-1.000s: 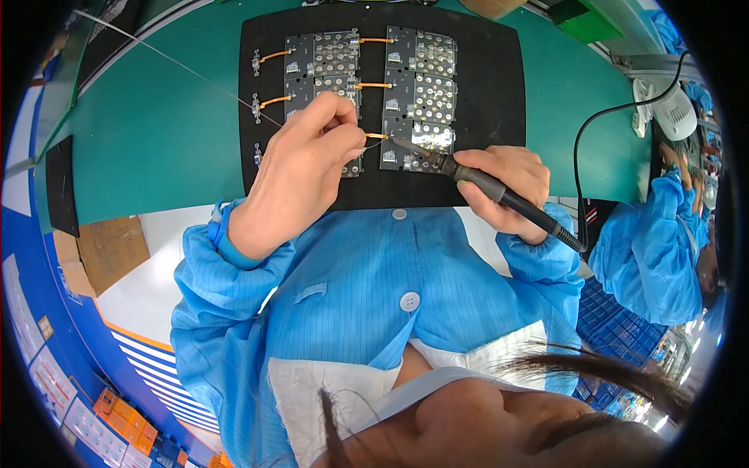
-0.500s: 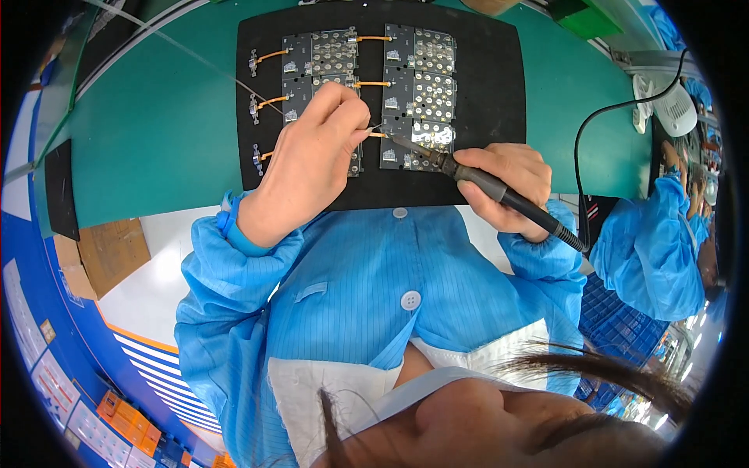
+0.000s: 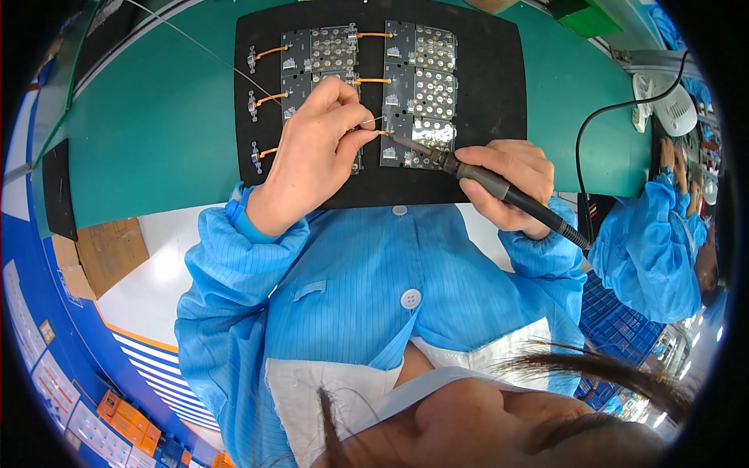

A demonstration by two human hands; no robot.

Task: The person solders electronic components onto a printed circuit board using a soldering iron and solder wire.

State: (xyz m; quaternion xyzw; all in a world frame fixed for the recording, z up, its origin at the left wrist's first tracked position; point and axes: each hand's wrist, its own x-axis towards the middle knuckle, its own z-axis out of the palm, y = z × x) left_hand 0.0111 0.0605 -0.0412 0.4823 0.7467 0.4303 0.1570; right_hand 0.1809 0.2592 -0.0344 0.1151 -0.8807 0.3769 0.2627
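My right hand point(image 3: 519, 175) grips a soldering iron point(image 3: 490, 182) by its dark handle. Its tip rests at the left edge of the nearest right-hand circuit board point(image 3: 399, 154). My left hand point(image 3: 312, 152) is closed, with a thin solder wire point(image 3: 378, 119) poking out from its fingertips above the iron's tip. Just below it, thumb and finger are at a short orange lead point(image 3: 381, 132), whose end meets the board beside the tip. Part of the left column of boards point(image 3: 296, 43) is hidden behind my left hand.
Boards lie in two columns on a black mat point(image 3: 491, 93) over a green bench point(image 3: 562, 117). Orange leads with small connectors point(image 3: 253, 107) extend leftward. The iron's black cable point(image 3: 579, 140) loops on the right, near a white device point(image 3: 672, 109) and another person's blue sleeve point(image 3: 655, 249).
My left hand has shifted slightly, with the thumb lower and the fingers apart from it. More of the orange lead's end shows. The iron stays at nearly the same spot.
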